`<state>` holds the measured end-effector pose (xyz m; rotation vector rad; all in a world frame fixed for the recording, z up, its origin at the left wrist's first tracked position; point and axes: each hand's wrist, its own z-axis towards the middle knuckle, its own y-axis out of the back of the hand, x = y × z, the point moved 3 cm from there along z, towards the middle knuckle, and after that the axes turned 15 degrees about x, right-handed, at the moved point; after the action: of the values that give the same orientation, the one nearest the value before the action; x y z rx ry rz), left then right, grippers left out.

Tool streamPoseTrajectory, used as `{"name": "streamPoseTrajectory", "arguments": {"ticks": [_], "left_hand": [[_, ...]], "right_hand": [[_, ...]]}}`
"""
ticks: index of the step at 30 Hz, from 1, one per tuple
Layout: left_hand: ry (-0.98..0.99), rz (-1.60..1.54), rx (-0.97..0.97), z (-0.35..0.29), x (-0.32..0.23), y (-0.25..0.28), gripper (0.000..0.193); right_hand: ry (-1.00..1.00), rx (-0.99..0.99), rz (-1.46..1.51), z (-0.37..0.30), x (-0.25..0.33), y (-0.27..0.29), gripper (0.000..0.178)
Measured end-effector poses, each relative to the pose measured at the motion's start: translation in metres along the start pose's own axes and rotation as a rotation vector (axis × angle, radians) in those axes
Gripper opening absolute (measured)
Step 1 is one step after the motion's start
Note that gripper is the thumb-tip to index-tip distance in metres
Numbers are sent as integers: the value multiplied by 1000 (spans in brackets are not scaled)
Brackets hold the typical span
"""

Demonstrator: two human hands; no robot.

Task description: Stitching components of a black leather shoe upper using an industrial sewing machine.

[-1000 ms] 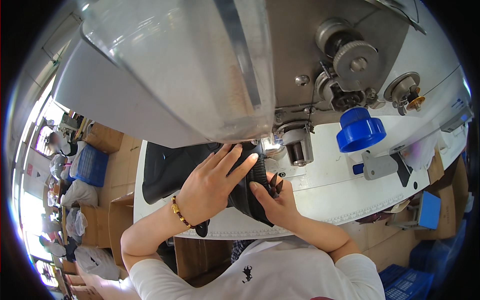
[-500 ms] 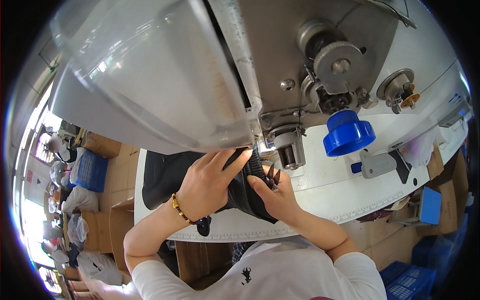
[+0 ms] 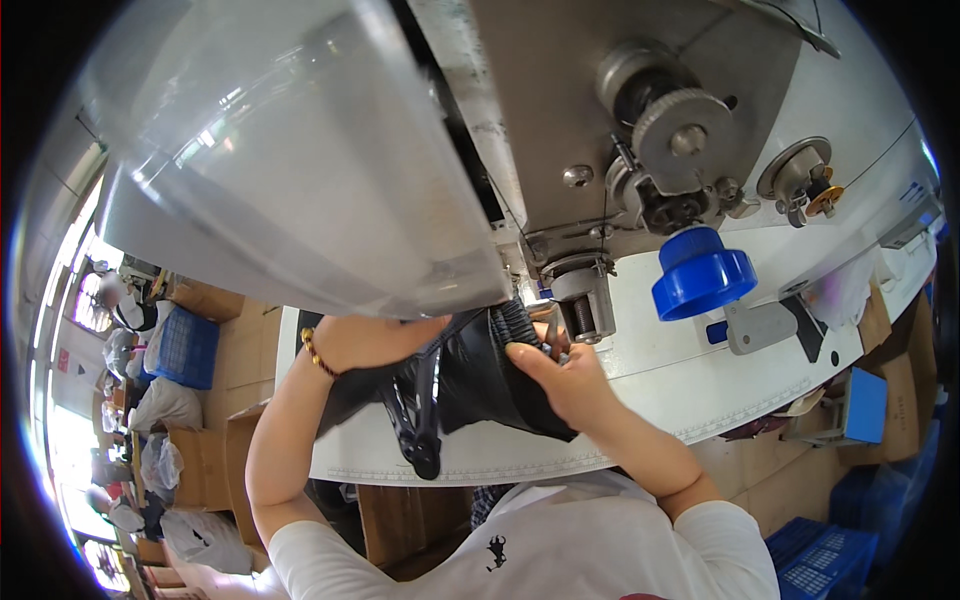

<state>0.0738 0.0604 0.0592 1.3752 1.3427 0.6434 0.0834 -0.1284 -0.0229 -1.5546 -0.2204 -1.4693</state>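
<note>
A glossy black leather-like piece lies across the white sewing machine table, with a ribbed, gathered edge near the machine's needle area. My right hand pinches that edge, thumb on top and fingers beneath. Thin dark pointed metal, perhaps small snips, shows between its fingers, too small to name surely. My left hand lies over the piece's left part; its fingers are mostly hidden by the clear plastic guard. A narrow shiny black strap hangs from under it toward the table's front edge.
The machine head with tension discs and a blue round cap rises ahead. A metal cylinder stands just right of the ribbed edge. A grey plate sits farther right. Cardboard boxes and blue crates are on the floor.
My left hand has moved left and turned sideways, off the ribbed edge. The black strap now hangs in plain view. My right hand has shifted slightly right, still at the edge.
</note>
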Motion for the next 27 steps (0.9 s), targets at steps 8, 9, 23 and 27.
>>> {"name": "streamPoseTrajectory", "arguments": {"ticks": [8,9,23,27], "left_hand": [[-189,4,44,28,41,-10,36],[-89,65,83,28,40,-10,39],[242,-336,302,-42,40,-46,67],[164,-767,-85,-111,70,-74,57]], "right_hand": [[-83,9,-181,-1,20,17,12],[-74,2,-199,0,19,17,13],[-35,70,-1267,-2,68,33,55],[-28,2,-1357,-3,67,30,55]]}}
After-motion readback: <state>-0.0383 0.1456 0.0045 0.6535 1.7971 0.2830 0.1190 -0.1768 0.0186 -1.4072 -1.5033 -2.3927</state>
